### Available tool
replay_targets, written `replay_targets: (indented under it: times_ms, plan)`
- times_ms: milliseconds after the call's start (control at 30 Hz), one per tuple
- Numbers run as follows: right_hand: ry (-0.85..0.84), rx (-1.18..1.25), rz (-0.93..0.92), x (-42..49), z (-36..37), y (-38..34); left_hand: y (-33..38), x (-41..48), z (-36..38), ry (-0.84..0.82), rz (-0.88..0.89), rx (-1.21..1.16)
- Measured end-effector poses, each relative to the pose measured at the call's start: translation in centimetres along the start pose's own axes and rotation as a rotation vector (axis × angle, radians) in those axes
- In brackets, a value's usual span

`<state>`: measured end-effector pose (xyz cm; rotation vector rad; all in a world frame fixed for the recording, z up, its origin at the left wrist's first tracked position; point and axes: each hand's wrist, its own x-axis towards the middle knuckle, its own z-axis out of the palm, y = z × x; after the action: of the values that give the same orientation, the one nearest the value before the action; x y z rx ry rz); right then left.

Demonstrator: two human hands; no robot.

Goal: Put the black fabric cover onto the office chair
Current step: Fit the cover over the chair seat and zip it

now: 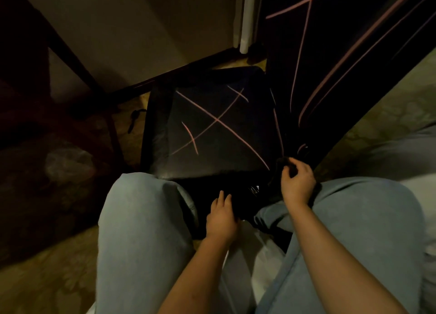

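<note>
Facing cream wall over mottled tan floor; right hand gripping bunched black pink-lined fabric cover, left hand straight-fingered against it

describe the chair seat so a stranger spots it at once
Beyond the knees in pale jeans is a black square, the chair seat. Unlike the taller black panel to its right, it lies flat, a big pink X at its centre.

No legible text or labels anywhere.
</note>
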<state>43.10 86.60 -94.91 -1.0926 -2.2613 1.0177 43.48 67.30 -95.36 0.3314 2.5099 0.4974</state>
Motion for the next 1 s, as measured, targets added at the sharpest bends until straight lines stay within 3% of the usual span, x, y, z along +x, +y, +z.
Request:
replay_targets:
  times_ms: [133,300,433,567,633,767,1000]
  plan:
    - [-0.145,-0.202,-0.126,-2.2,1.1,0.4,0.2,0.2,0.0,0.004,0.002,0.021]
    - [-0.152,-0.182,-0.052,-3.3,0.9,1.0,0.5,0.6,0.2,0.011,0.009,0.027]
    - [-0.058,-0.060,-0.005,-2.5,0.9,0.7,0.7,0.4,0.1,0.014,0.037,0.024]
    - [0.093,0.001,-0.084,-1.0,-0.1,-0.2,0.5,0.7,-0.3,0.105,0.105,0.006]
    - [0.000,-0.052,-0.111,-1.1,0.3,-0.2,0.6,0.8,-0.4,0.126,0.120,0.007]
    - [-0.299,-0.418,-0.059,-2.6,1.7,0.1,1.3,0.9,-0.8,0.143,0.171,0.015]
    - [-0.376,-0.552,-0.071,-2.0,1.2,0.0,2.4,3.6,-3.2,0.222,0.278,0.045]
